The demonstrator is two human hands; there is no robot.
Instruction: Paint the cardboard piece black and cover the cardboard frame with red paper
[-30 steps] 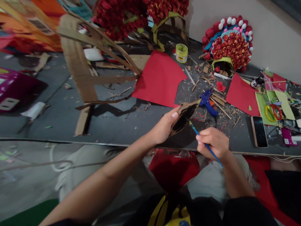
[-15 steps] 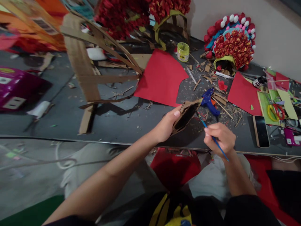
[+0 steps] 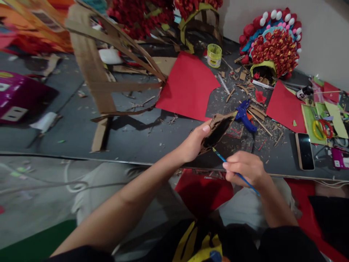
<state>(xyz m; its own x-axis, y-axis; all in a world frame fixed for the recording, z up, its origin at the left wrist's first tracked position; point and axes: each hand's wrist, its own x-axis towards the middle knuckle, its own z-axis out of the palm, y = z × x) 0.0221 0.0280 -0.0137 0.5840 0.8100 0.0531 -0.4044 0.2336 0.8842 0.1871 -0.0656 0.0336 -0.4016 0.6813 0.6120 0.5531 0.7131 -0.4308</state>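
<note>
My left hand (image 3: 195,143) grips the left edge of a cardboard piece (image 3: 218,131) whose upper face is mostly black, its thumb on top. The piece is held tilted above the dark table. In my right hand (image 3: 245,168) is a slim blue paintbrush (image 3: 222,157), pinched between thumb and fingers. Its bristle end touches or almost touches the lower edge of the black area. Just beyond the cardboard lies a blue glue gun (image 3: 245,115). Behind my left hand is a sheet of red paper (image 3: 188,87).
A cardboard strip frame (image 3: 100,87) stands at the left, near a purple box (image 3: 21,96). Farther back are a yellow jar (image 3: 214,56) and a flowered headdress (image 3: 272,47). A phone (image 3: 304,151), scissors (image 3: 319,129) and a second red sheet (image 3: 286,107) lie right. Cardboard scraps litter the table.
The brush tip has moved left and toward me, from the cardboard's right side to its lower edge. My right hand has shifted with it. My left hand keeps its hold.
</note>
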